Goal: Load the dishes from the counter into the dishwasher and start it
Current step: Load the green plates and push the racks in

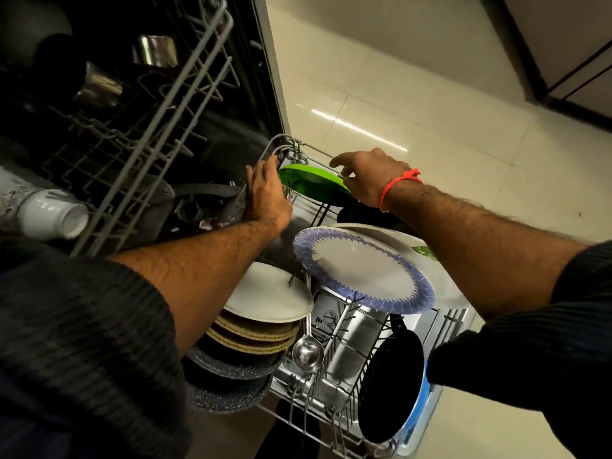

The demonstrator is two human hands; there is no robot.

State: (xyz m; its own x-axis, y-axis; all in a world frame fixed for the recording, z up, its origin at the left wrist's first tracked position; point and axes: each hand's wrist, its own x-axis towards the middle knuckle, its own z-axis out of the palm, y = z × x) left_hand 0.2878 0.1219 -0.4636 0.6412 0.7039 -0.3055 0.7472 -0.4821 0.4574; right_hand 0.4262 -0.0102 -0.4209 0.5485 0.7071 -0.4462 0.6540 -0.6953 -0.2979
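The grey wire lower rack (334, 422) is pulled out over the open steel door (351, 356). Standing in its tines: a green round plate (311, 183) at the far end, a white plate with a blue patterned rim (364, 270), a plain white plate (268, 293), two tan woven-look plates (255, 336), two dark speckled pans (231, 376), a black pan with a blue outside (394, 385) and a steel ladle (307, 354). The grey wire upper rack (149, 127) carries a white cup (53, 213) lying on its side
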